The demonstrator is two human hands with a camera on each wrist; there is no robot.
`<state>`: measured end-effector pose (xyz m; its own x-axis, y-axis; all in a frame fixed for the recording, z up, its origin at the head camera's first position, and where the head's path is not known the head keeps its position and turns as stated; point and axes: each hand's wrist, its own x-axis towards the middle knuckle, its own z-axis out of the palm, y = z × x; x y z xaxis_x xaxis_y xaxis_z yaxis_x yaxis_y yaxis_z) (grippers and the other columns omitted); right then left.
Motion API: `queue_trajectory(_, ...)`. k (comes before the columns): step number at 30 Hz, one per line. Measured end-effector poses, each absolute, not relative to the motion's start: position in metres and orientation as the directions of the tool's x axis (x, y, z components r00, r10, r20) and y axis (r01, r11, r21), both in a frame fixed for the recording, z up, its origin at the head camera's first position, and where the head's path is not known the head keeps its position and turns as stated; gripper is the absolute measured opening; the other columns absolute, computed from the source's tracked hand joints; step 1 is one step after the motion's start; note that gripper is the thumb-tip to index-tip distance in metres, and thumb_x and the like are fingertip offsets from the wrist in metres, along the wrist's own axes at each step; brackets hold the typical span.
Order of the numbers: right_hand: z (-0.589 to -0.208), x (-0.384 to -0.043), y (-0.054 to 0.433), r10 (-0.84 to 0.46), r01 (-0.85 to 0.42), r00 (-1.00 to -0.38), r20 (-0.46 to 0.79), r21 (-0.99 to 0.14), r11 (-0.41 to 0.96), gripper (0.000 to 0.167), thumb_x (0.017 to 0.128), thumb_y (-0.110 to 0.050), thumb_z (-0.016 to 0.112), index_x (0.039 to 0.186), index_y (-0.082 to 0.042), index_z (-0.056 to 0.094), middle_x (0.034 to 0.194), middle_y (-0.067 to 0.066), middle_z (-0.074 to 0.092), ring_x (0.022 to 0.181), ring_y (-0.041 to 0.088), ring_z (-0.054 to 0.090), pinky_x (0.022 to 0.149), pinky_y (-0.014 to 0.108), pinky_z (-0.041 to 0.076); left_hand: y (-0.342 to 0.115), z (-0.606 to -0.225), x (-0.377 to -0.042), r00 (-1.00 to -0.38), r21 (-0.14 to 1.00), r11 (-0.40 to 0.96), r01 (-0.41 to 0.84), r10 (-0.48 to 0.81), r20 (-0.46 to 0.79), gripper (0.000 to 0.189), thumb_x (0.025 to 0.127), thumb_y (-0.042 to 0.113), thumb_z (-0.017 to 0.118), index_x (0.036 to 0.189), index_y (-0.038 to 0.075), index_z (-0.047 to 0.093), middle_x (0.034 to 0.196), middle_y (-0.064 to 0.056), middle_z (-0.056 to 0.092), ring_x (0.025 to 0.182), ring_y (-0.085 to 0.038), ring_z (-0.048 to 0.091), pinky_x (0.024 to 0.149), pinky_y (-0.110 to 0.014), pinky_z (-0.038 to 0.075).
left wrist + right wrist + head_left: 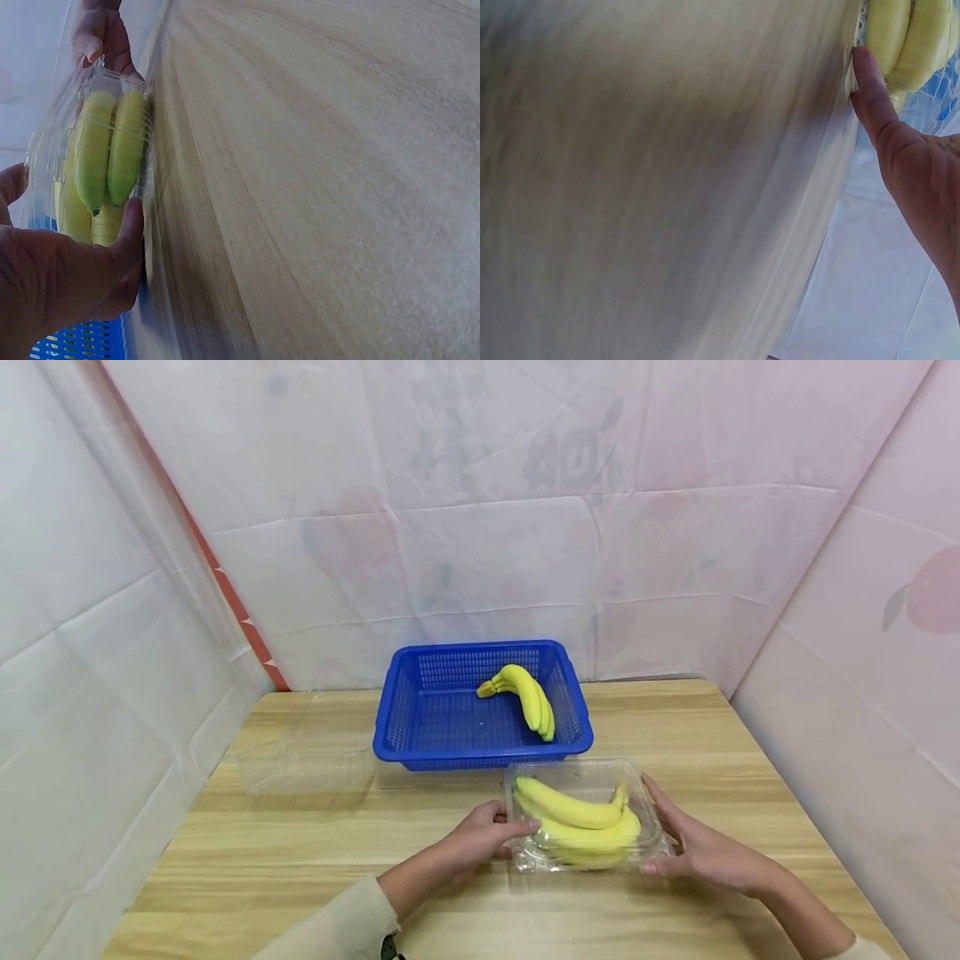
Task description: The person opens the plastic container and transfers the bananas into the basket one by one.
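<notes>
A clear plastic clamshell box (577, 856) with yellow bananas (592, 835) inside sits near the front of the basket, its clear lid over the fruit. My left hand (480, 837) grips the box's left end, thumb across the top and the other fingers partly hidden behind the side. At the opposite end my right hand (701, 847) holds the box, its thumb at the front corner and fingers along the right side. In the left wrist view green-tipped bananas (94, 150) show through the plastic. The right wrist view catches my right thumb (874, 90) against the box edge.
Just behind the box stands a blue plastic basket (386, 718), a bunch of bananas (528, 697) in its right half. An open clear plastic box (300, 772) rests to the left on the wooden table (300, 868). White printed sheets (480, 560) enclose the back and sides.
</notes>
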<state>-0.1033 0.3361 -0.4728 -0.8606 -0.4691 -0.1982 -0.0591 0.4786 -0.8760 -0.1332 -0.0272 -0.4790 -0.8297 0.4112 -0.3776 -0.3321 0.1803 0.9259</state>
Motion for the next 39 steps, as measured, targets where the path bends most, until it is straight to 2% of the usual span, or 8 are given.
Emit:
queue_trajectory(5,-0.472,-0.103,0.339,-0.495,-0.050,-0.843,-0.210,-0.885,0.462,0.128,0.092,-0.023,0.084,0.170,-0.035,-0.017,0.176,0.031,-0.017,0.158,0.058,-0.005,0.108,0.004,0.028,-0.026,-0.480,-0.133,-0.834,0.928,0.174,-0.330,0.407,-0.373,0.054,0.099,0.030,0.076,0.132,-0.007,0.055,0.124,-0.015,0.064,0.110,-0.021,0.064,0.096,-0.043,0.063)
queue_trajectory(11,-0.476,-0.102,0.340,-0.502,-0.044,-0.838,-0.214,-0.890,0.453,0.125,0.093,-0.022,0.082,0.168,-0.042,-0.016,0.176,0.023,-0.024,0.159,0.010,-0.007,0.110,0.003,0.020,-0.027,-0.479,-0.133,-0.835,0.931,0.171,-0.323,0.411,-0.365,0.053,0.099,0.031,0.076,0.131,-0.007,0.055,0.124,-0.016,0.065,0.110,-0.020,0.065,0.095,-0.042,0.063)
queue_trajectory(13,-0.477,-0.102,0.340,-0.499,-0.046,-0.840,-0.214,-0.888,0.458,0.124,0.094,-0.022,0.081,0.168,-0.042,-0.017,0.176,0.022,-0.025,0.159,0.010,-0.009,0.110,0.002,0.017,-0.028,-0.478,-0.132,-0.836,0.931,0.171,-0.322,0.410,-0.365,0.054,0.099,0.032,0.076,0.131,-0.006,0.055,0.125,-0.015,0.065,0.110,-0.020,0.065,0.095,-0.041,0.062)
queue_trajectory(15,-0.478,-0.101,0.339,-0.491,-0.042,-0.842,-0.225,-0.879,0.474,0.122,0.096,-0.024,0.079,0.168,-0.043,-0.018,0.176,0.020,-0.027,0.160,0.026,-0.014,0.109,0.001,0.014,-0.029,-0.478,-0.132,-0.837,0.930,0.173,-0.323,0.408,-0.366,0.054,0.098,0.033,0.077,0.130,-0.006,0.056,0.124,-0.015,0.065,0.110,-0.021,0.065,0.096,-0.041,0.062)
queue_trajectory(17,-0.479,-0.100,0.339,-0.491,-0.046,-0.842,-0.225,-0.876,0.480,0.120,0.098,-0.024,0.077,0.167,-0.043,-0.019,0.176,0.020,-0.027,0.159,0.031,-0.015,0.109,0.001,0.013,-0.029,-0.479,-0.132,-0.838,0.930,0.173,-0.324,0.405,-0.367,0.055,0.098,0.033,0.077,0.130,-0.006,0.056,0.124,-0.015,0.065,0.109,-0.021,0.065,0.096,-0.042,0.062)
queue_trajectory(20,-0.481,-0.097,0.339,-0.506,-0.084,-0.841,-0.189,-0.880,0.468,0.116,0.100,-0.024,0.074,0.168,-0.041,-0.019,0.176,0.023,-0.026,0.158,0.004,-0.010,0.109,0.000,0.013,-0.028,-0.480,-0.131,-0.839,0.931,0.172,-0.322,0.403,-0.365,0.055,0.098,0.033,0.077,0.130,-0.006,0.056,0.124,-0.015,0.065,0.109,-0.021,0.065,0.097,-0.043,0.062)
queue_trajectory(24,-0.485,-0.095,0.340,-0.531,-0.152,-0.840,-0.114,-0.888,0.433,0.113,0.102,-0.021,0.072,0.169,-0.036,-0.018,0.174,0.029,-0.024,0.138,-0.032,0.001,0.110,0.000,0.015,-0.028,-0.482,-0.131,-0.842,0.933,0.170,-0.317,0.402,-0.359,0.054,0.098,0.033,0.077,0.129,-0.006,0.056,0.123,-0.015,0.066,0.109,-0.021,0.066,0.097,-0.043,0.062)
queue_trajectory(39,-0.492,-0.092,0.338,-0.551,-0.149,-0.831,-0.074,-0.925,0.350,0.107,0.105,-0.011,0.065,0.170,-0.035,-0.017,0.172,0.032,-0.028,0.137,-0.036,0.005,0.106,-0.005,0.014,-0.027,-0.483,-0.131,-0.845,0.937,0.158,-0.313,0.405,-0.350,0.048,0.099,0.029,0.076,0.126,-0.005,0.056,0.120,-0.014,0.065,0.106,-0.019,0.065,0.094,-0.041,0.063)
